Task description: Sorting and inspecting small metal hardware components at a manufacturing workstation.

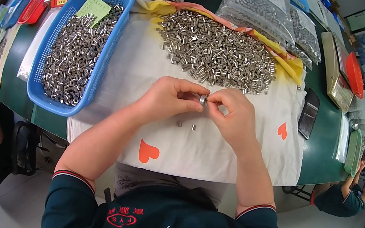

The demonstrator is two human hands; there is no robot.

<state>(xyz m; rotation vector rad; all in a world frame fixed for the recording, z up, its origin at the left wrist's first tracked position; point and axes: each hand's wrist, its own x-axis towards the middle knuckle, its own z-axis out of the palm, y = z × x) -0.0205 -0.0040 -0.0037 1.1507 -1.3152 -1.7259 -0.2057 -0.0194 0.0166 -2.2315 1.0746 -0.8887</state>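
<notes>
Head view shows the left hand point(168, 98) and right hand point(235, 115) meeting over a white cloth point(214, 153), fingertips pinched together on one small metal sleeve point(202, 100). Two loose sleeves point(186, 126) lie just below. A heap of sleeves point(217, 52) sits beyond; a blue basket point(97, 75) of them stands left, a dark tray point(309, 114) right.

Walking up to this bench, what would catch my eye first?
Probably the big heap of small metal sleeves on the white cloth, and the blue basket full of them at left. Below the heap, the left hand and right hand pinch one metal ring together.
</notes>
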